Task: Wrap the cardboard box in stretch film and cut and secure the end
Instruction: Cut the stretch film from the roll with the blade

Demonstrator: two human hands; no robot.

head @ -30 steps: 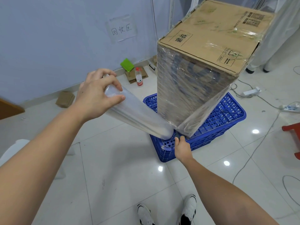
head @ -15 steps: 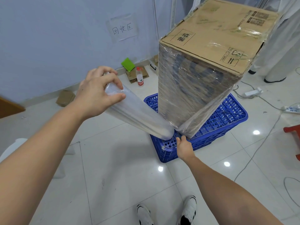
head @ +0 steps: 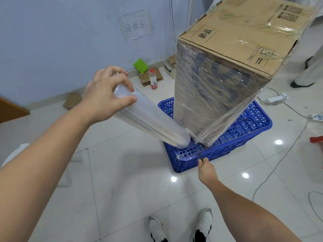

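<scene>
Bright, even overhead light; glare spots on glossy floor; wide-angle edge distortion.

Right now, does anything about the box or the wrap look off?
Nothing is spilled or torn. The cardboard box is wrapped on its sides, while its top face is mostly bare. The left hand grips the film roll low by the blue crate; the right hand holds a small dark tool.

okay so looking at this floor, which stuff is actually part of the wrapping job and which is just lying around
In use: cardboard box, stretch film roll in the left hand, small dark tool in the right hand, blue crate.
Lying about: water bottle, green packet, power strip.
</scene>
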